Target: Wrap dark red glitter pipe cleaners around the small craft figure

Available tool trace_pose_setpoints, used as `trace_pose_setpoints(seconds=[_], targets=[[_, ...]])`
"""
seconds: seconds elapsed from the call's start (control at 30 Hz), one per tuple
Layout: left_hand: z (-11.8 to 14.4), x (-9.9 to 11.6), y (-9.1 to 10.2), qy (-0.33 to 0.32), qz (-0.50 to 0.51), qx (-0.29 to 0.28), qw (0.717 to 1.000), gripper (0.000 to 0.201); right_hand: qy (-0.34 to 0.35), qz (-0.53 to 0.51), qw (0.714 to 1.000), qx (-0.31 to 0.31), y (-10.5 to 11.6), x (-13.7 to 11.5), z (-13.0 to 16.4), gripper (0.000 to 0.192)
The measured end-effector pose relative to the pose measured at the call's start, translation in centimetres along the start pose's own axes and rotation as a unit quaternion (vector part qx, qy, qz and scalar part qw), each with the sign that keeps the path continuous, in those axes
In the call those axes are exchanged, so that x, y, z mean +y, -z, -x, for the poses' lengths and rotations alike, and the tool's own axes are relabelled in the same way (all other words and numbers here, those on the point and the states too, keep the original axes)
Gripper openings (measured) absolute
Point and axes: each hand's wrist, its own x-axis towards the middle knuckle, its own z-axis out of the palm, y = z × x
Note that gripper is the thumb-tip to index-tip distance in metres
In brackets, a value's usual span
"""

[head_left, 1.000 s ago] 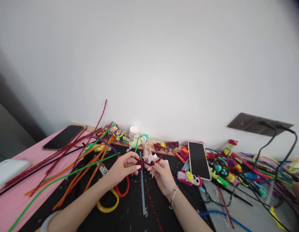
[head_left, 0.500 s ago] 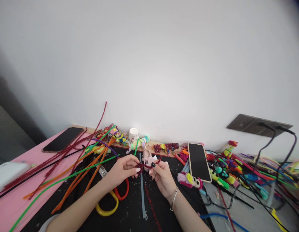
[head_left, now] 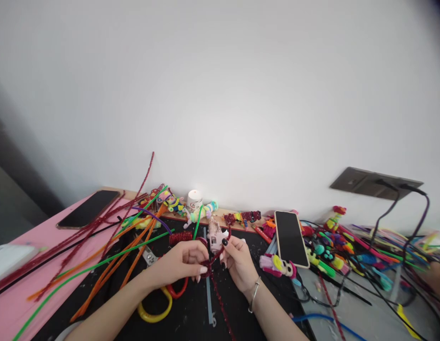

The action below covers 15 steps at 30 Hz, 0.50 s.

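left hand (head_left: 182, 262): fingertips pinched on dark red pipe cleaner (head_left: 210, 258) | right hand (head_left: 237, 258): pinching its other part | piece between both hands, just behind scissors (head_left: 163, 298), long axis slanting up toward right hand; hands equally near

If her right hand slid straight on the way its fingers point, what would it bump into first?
The right hand points up and left, away from the person. Probably first the small pink figure right by its fingertips, past the dark red pipe cleaner both hands pinch. Depth is hard to judge.
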Motion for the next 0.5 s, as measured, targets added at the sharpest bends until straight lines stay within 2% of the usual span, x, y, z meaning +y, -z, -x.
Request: trace_pose_setpoints(seconds=[0.07, 0.13, 0.2, 0.27, 0.3, 0.37, 0.43, 0.5], targets=[[-0.2, 0.1, 0.1, -0.011, 0.015, 0.044, 0.999, 0.024, 0.055, 0.07, 0.995, 0.037, 0.4, -0.2, 0.0, 0.033], [-0.3, 0.2, 0.3, -0.027, 0.043, 0.1, 0.994, 0.027, 0.133, 0.203, 0.967, 0.082, 0.8, -0.6, 0.1, 0.022], [-0.5, 0.3, 0.4, -0.043, 0.082, 0.144, 0.985, 0.031, 0.234, 0.372, 0.889, 0.13, 1.1, -1.0, 0.2, 0.02], [-0.5, 0.4, 0.5, -0.052, 0.117, 0.17, 0.977, 0.034, 0.277, 0.508, 0.806, 0.123, 1.2, -1.1, 0.3, 0.036], [-0.5, 0.4, 0.5, -0.055, 0.129, 0.179, 0.974, 0.035, 0.272, 0.562, 0.772, 0.124, 1.2, -1.0, 0.3, 0.045], [-0.5, 0.4, 0.5, -0.06, 0.142, 0.189, 0.97, 0.036, 0.234, 0.641, 0.721, 0.118, 1.1, -0.6, 0.3, 0.057], [-0.4, 0.3, 0.4, -0.065, 0.145, 0.194, 0.968, 0.034, 0.193, 0.687, 0.691, 0.114, 1.1, -0.1, 0.1, 0.058], [-0.4, 0.3, 0.4, -0.071, 0.144, 0.192, 0.968, 0.032, 0.173, 0.706, 0.677, 0.115, 1.3, 0.2, -0.1, 0.053]])
